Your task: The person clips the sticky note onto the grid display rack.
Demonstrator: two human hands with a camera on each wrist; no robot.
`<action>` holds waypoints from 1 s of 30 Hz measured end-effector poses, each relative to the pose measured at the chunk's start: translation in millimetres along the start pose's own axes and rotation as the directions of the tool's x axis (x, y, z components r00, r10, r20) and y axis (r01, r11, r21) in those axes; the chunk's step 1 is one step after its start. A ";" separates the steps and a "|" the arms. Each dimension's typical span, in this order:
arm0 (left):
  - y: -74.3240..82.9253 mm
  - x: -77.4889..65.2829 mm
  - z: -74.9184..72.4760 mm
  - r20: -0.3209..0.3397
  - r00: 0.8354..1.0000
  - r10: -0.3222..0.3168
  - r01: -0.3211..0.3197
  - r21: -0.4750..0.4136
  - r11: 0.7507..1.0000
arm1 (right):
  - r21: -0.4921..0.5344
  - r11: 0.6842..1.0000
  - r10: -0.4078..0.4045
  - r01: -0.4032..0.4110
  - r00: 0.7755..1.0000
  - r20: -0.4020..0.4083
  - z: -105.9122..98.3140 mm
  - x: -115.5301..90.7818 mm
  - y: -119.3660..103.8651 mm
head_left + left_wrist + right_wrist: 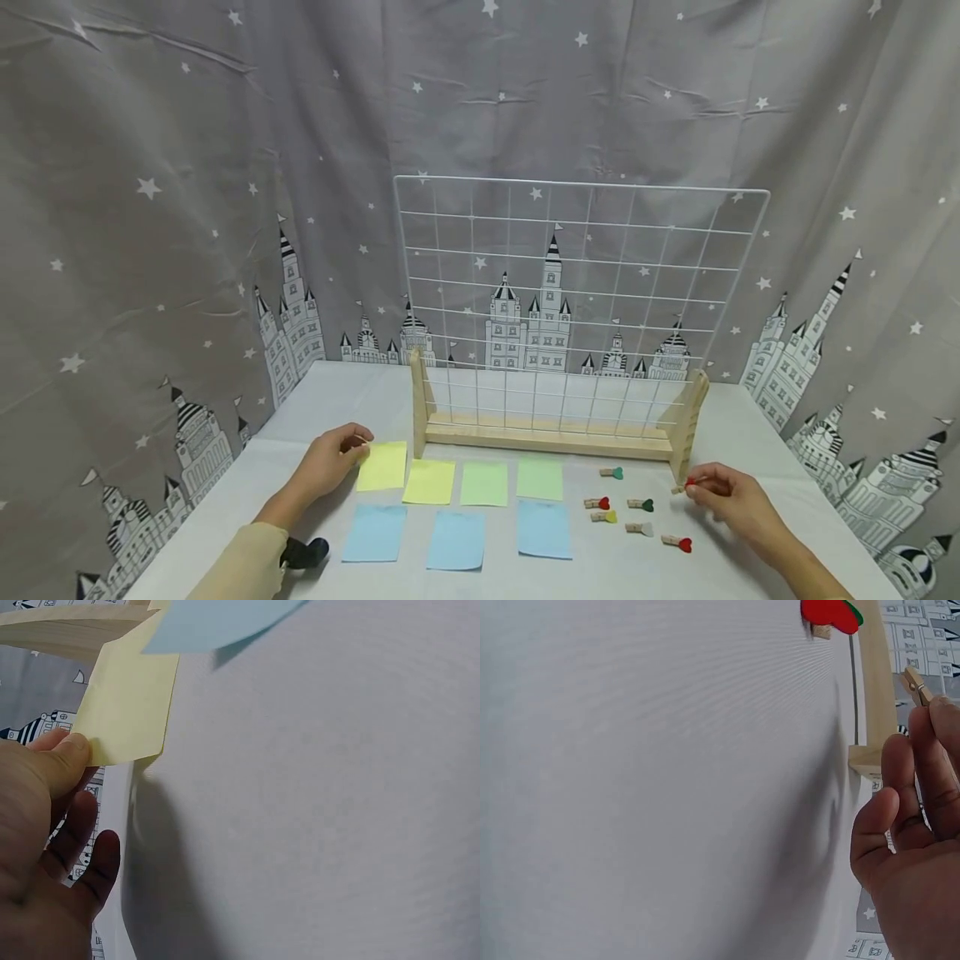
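Between thumb and index finger, my left hand (330, 460) pinches a yellow sticky note (383, 466) by its left edge; the left wrist view shows the yellow note (129, 701) hanging from the fingertips. On the right, my right hand (731, 500) pinches a small wooden clothespin (678, 489) with a red heart (691, 481). In the right wrist view the clothespin (915, 685) points away from the fingertips, its heart hidden by the fingers. Several more heart clothespins (639, 528) lie left of my right hand, their hearts red, green, yellow and white.
A white wire grid (577, 283) stands upright in a wooden base (547, 439) behind the notes. Another yellow note (429, 482), green notes (484, 483) and blue notes (456, 540) lie on the white tabletop (360, 392). A grey curtain (330, 125) hangs behind.
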State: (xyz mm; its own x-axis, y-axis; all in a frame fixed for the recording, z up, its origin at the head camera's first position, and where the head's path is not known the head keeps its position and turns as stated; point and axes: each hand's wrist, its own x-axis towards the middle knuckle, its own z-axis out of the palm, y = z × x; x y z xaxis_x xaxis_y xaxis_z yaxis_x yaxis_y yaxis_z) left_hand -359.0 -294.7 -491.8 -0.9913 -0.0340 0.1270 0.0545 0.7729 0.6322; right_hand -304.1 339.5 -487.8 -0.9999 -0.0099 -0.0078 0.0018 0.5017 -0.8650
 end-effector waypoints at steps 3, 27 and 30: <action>0.7 1.9 -0.7 -0.006 1.000 0.004 -0.004 -0.023 1.000 | -0.015 1.000 0.004 -0.004 1.000 -0.002 0.3 1.8 -2.1; 12.1 10.7 -8.4 -0.063 0.996 0.060 -0.063 -0.037 0.997 | -0.068 0.997 -0.027 0.029 0.999 0.023 3.0 11.1 -22.7; 12.2 11.4 -9.3 -0.063 0.996 0.057 -0.059 -0.042 0.997 | -0.070 0.996 -0.048 0.049 0.999 0.024 2.5 12.2 -22.2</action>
State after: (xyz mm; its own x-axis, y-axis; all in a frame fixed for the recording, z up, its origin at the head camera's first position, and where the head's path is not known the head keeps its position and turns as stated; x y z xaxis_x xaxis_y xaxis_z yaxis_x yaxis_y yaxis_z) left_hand -368.5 -291.5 -475.5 -0.9771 -0.0301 0.2106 0.1182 0.7464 0.6549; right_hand -316.3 326.1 -469.9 -0.9983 -0.0550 0.0212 -0.0484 0.5601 -0.8270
